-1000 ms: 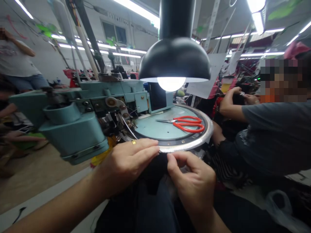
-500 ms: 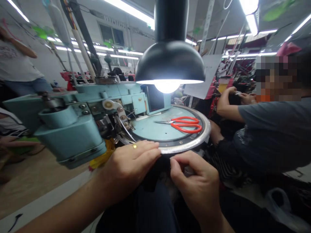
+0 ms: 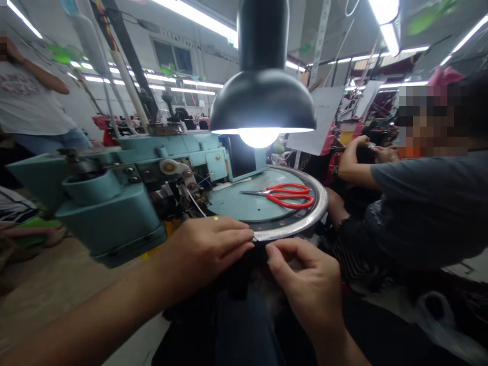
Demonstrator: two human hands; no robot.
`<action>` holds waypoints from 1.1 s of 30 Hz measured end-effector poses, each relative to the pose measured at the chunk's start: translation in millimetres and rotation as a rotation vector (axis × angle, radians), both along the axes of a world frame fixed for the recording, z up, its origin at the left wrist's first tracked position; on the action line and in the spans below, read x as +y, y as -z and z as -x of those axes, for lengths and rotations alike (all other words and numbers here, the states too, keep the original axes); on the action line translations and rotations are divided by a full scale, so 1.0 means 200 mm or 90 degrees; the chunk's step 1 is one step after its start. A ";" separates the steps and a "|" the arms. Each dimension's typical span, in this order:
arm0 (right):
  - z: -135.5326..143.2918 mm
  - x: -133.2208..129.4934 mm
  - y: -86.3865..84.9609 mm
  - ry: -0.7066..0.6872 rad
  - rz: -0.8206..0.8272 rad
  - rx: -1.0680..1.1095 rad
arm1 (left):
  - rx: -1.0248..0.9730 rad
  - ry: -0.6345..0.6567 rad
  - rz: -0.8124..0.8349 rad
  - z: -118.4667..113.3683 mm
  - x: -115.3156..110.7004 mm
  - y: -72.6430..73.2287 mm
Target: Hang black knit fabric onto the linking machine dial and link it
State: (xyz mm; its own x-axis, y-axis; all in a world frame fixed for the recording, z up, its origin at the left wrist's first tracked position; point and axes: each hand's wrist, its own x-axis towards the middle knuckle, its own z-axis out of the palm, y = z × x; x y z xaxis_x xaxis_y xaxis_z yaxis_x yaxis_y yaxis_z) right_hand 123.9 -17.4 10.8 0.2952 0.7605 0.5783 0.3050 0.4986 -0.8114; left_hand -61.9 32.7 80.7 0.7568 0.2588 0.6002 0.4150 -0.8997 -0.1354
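Observation:
My left hand [image 3: 213, 241] lies with its fingers stretched out along the front of the round, toothed metal dial rim [image 3: 282, 234]. A ring shows on one finger. Just to its right, my right hand [image 3: 310, 279] pinches thumb and forefinger together at the edge of dark fabric [image 3: 259, 254] hanging below the rim. How much fabric lies between the fingertips is hard to see. Red-handled scissors [image 3: 293, 197] rest on the pale green plate [image 3: 244, 206] inside the dial.
A green machine head [image 3: 110, 218] stands at the left of the dial. Over the dial hangs a lit black lamp [image 3: 263, 101]. A person in a grey shirt [image 3: 427, 203] sits close on the right, and another person [image 3: 36, 101] stands at far left.
The view has shifted slightly. My left hand's fingers have edged along the rim and lie closer together. My right hand keeps its pinch in nearly the same place.

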 end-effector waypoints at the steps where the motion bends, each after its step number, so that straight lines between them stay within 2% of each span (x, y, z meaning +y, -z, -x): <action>1: 0.00 0.00 0.00 -0.011 -0.006 -0.008 | 0.006 0.002 0.058 0.00 0.02 -0.03; 3: 0.00 0.00 -0.01 -0.020 -0.018 -0.017 | 0.024 -0.002 0.135 -0.02 0.04 -0.08; 5: 0.00 -0.01 -0.03 -0.012 -0.017 -0.005 | 0.034 -0.018 0.161 -0.04 0.06 -0.10; 12: -0.01 0.01 -0.02 -0.040 0.073 0.113 | 0.022 -0.096 0.161 -0.12 0.06 -0.09; 18: -0.01 0.00 -0.01 -0.079 0.090 0.141 | 0.050 -0.088 0.264 -0.11 0.06 -0.13; 30: -0.01 0.02 0.00 -0.089 0.113 0.179 | 0.043 -0.085 0.263 -0.12 0.07 -0.12; 33: -0.01 0.03 0.00 -0.088 0.110 0.180 | 0.038 -0.109 0.250 -0.13 0.06 -0.12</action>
State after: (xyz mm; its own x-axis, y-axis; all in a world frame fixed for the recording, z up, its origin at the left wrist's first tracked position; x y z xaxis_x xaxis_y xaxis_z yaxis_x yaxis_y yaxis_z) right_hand 125.6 -11.6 10.9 0.3119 0.8842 0.3477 -0.0038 0.3671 -0.9302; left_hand -35.7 45.4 104.3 0.7133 0.5837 0.3879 0.5644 -0.8066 0.1758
